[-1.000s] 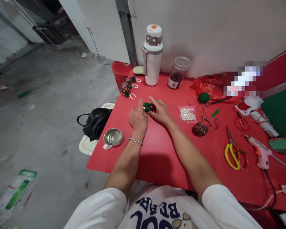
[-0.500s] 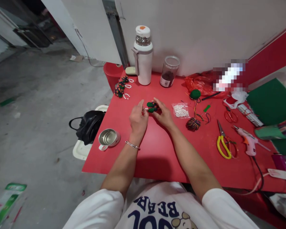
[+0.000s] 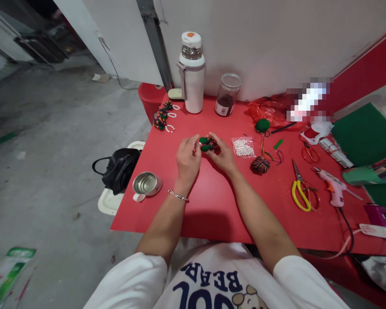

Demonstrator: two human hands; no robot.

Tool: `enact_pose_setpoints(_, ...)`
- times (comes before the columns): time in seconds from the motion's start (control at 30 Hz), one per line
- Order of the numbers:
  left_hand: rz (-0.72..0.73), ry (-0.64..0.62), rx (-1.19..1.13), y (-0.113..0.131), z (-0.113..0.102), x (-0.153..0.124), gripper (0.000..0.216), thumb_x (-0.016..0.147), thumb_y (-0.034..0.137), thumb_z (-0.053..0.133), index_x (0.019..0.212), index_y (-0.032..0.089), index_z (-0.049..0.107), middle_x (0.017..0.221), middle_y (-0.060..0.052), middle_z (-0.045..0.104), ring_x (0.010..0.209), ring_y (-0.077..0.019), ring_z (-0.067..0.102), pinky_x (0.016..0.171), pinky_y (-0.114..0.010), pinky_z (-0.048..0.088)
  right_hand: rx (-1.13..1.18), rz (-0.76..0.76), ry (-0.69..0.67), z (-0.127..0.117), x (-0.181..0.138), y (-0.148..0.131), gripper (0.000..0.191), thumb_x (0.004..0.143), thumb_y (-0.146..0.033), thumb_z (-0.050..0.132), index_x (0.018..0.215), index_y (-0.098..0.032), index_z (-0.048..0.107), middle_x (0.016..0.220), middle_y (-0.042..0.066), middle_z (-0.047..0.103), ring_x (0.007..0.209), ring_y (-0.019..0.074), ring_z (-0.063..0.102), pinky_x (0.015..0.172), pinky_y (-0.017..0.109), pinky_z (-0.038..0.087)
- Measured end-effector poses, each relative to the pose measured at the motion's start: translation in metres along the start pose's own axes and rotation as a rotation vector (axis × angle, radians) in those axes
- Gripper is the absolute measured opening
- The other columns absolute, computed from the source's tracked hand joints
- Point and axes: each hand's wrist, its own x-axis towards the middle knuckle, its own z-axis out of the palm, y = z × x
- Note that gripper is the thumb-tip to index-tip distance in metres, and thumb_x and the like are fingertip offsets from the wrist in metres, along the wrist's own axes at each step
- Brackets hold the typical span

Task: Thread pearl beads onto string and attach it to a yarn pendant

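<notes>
Between my two hands is a small yarn ornament point(image 3: 205, 144), dark green with multicoloured strands and white beads at its left end. My left hand point(image 3: 189, 159) pinches the beaded end, its fingertips partly hiding the beads. My right hand point(image 3: 224, 155) is closed round the yarn end, thumb below and fingers above. Just right of it lies a clear bag of white beads point(image 3: 243, 147). A multicoloured yarn ball point(image 3: 260, 165) and a green yarn ball point(image 3: 262, 125) are beyond the bag. Similar yarn pieces with bead loops point(image 3: 162, 118) lie at the table's left edge.
A white bottle point(image 3: 193, 83) and a lidded jar point(image 3: 227, 96) stand at the back of the red table point(image 3: 208, 206). A metal cup point(image 3: 147, 184) sits near the left edge. Yellow-handled scissors point(image 3: 300, 193) and a pink glue gun point(image 3: 335, 189) lie on the right.
My left fingers have closed in on the beaded end, and its raised index finger has come down. The ornament stays between both hands. The view has shifted slightly.
</notes>
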Motion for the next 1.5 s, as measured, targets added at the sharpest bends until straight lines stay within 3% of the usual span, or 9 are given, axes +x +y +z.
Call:
enact_pose_setpoints(0.17,0.068,-0.06,-0.053,0.003,-0.006,0.005,0.026,0.104,0.023,0.057,0.126,0.021,0.071,0.113,-0.009,0.078,0.104,-0.02,0.073,0.096,-0.037,0.061,0.27,0.149,-0.099,-0.004,-0.008,-0.003,0.079,0.08,-0.054,0.088,0.148,-0.025,0.061,0.133,0.012,0.071,0.12,0.0255,0.069,0.103,0.038,0.059)
enact_pose_setpoints(0.33,0.059,-0.142,-0.174,0.011,-0.008,0.006,0.026,0.101,0.02,0.06,0.123,0.022,0.074,0.11,-0.007,0.079,0.1,-0.0183,0.074,0.097,-0.036,0.062,0.433,0.275,-0.18,-0.019,-0.025,-0.021,0.082,0.084,-0.065,0.083,0.151,-0.024,0.057,0.098,0.004,0.075,0.081,0.0176,0.072,0.076,0.031,0.062)
enact_pose_setpoints(0.53,-0.233,-0.219,-0.369,0.01,0.003,0.001,0.031,0.091,0.012,0.066,0.118,0.022,0.078,0.107,-0.007,0.081,0.098,-0.0174,0.077,0.093,-0.033,0.063,0.419,0.42,-0.191,-0.027,-0.035,-0.033,0.103,0.087,-0.079,0.071,0.165,-0.017,0.043,0.064,-0.001,0.069,0.053,0.0174,0.067,0.05,0.026,0.052)
enact_pose_setpoints(0.67,-0.467,-0.217,-0.428,0.004,0.012,0.0,0.032,0.086,0.007,0.068,0.114,0.017,0.078,0.103,-0.009,0.082,0.096,-0.0192,0.079,0.093,-0.035,0.064,0.319,0.483,-0.163,-0.02,-0.033,-0.032,0.096,0.096,-0.079,0.058,0.165,-0.014,0.044,0.055,-0.002,0.065,0.046,0.0176,0.065,0.044,0.024,0.047)
enact_pose_setpoints(0.83,-0.592,-0.247,-0.361,-0.006,0.019,-0.001,0.027,0.082,0.003,0.068,0.104,0.014,0.08,0.098,-0.01,0.082,0.092,-0.0207,0.079,0.095,-0.038,0.064,-0.012,0.481,-0.124,-0.015,-0.033,-0.034,0.075,0.106,-0.067,0.05,0.159,-0.014,0.052,0.065,0.004,0.072,0.048,0.02,0.067,0.047,0.028,0.052)
enact_pose_setpoints(1.0,-0.535,-0.291,-0.253,-0.011,0.02,-0.002,0.027,0.081,0.001,0.067,0.099,0.015,0.081,0.102,-0.01,0.083,0.096,-0.0217,0.079,0.1,-0.039,0.063,-0.475,0.194,0.027,-0.023,-0.035,-0.025,0.045,0.108,-0.046,0.05,0.13,-0.016,0.075,0.113,0.017,0.08,0.099,0.0318,0.078,0.09,0.043,0.059)
enact_pose_setpoints(1.2,-0.571,-0.293,-0.257,-0.013,0.022,-0.001,0.026,0.082,0.004,0.067,0.101,0.015,0.081,0.101,-0.01,0.083,0.094,-0.021,0.078,0.098,-0.038,0.063,-0.368,0.139,0.109,-0.034,-0.037,-0.013,0.026,0.089,-0.026,0.057,0.101,-0.018,0.079,0.084,0.006,0.077,0.074,0.0207,0.07,0.077,0.033,0.055)
enact_pose_setpoints(1.3,-0.571,-0.29,-0.265,-0.014,0.022,-0.002,0.025,0.082,0.005,0.067,0.101,0.015,0.081,0.1,-0.009,0.083,0.093,-0.0204,0.078,0.097,-0.037,0.064,-0.275,0.087,0.107,-0.034,-0.036,-0.015,0.021,0.085,-0.028,0.061,0.095,-0.018,0.077,0.088,0.006,0.076,0.076,0.0189,0.067,0.077,0.032,0.054)
enact_pose_setpoints(1.5,-0.541,-0.271,-0.275,-0.017,0.022,-0.003,0.025,0.081,0.006,0.068,0.1,0.016,0.081,0.099,-0.009,0.083,0.092,-0.0213,0.078,0.096,-0.04,0.064,-0.166,0.235,0.0,-0.028,-0.034,-0.022,0.018,0.082,-0.032,0.069,0.093,-0.02,0.075,0.08,0.003,0.074,0.068,0.0157,0.061,0.069,0.028,0.051)
